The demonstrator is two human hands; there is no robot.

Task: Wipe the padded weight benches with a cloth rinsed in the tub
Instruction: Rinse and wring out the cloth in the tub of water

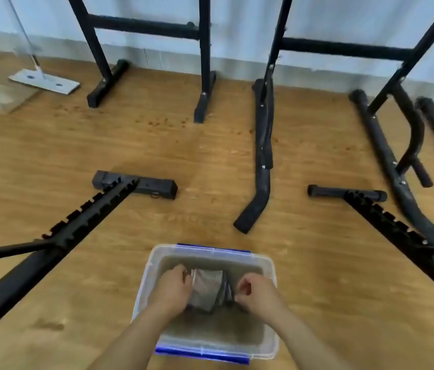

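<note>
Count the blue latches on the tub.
2: one blue latch on the far rim of the tub, one blue latch on the near rim. The arms may hide others.

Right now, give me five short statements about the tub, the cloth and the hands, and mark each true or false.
1. Both hands, left hand and right hand, hold the grey cloth. True.
2. The cloth is over the clear tub. True.
3. The tub sits on a padded bench. False: it sits on the wooden floor.
4. The tub has red latches. False: its latches are blue.
5. A flat mop rests on the floor at far left near the wall. True.
</note>
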